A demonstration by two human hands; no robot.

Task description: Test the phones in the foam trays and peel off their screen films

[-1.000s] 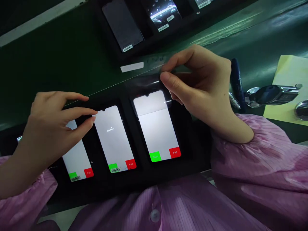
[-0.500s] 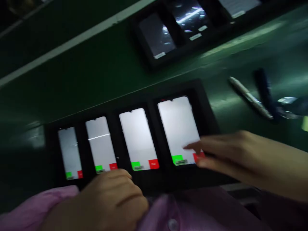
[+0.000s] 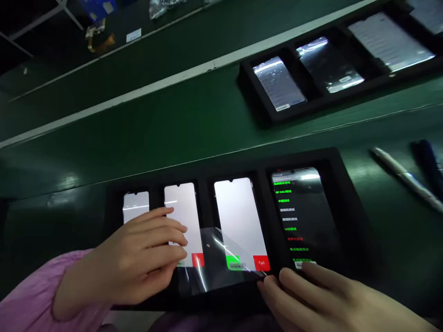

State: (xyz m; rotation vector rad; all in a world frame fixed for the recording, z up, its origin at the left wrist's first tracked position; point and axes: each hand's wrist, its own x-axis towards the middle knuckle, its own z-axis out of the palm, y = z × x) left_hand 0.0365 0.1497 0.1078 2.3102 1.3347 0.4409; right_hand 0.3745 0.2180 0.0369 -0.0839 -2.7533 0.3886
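A clear plastic film (image 3: 202, 272) stretches between my hands over the lower parts of two lit phones. My left hand (image 3: 145, 253) covers much of the second phone (image 3: 183, 203). Its fingers reach forward, with the thumb tucked beneath and the film's left side meeting them; the exact grip is partly hidden. My right hand (image 3: 311, 295) pinches the film's right corner, just below the third phone (image 3: 238, 212), whose white screen shows a green box and a red "Fail" box. Beside that hand, the fourth phone (image 3: 304, 216) shows a dark list. The leftmost phone (image 3: 136, 203) is partly covered by my left hand.
The phones sit in a black tray (image 3: 332, 161) on a green bench. Behind it, another black tray (image 3: 244, 80) carries several phones. A pen (image 3: 408, 180) and a dark object (image 3: 427, 161) lie at right. A blue container (image 3: 98, 8) stands at the far left back.
The rightmost phone's screen has switched from white to a dark list. My right hand has come down off it. My left hand has opened out from a fist, and the film now shows. The view has shifted.
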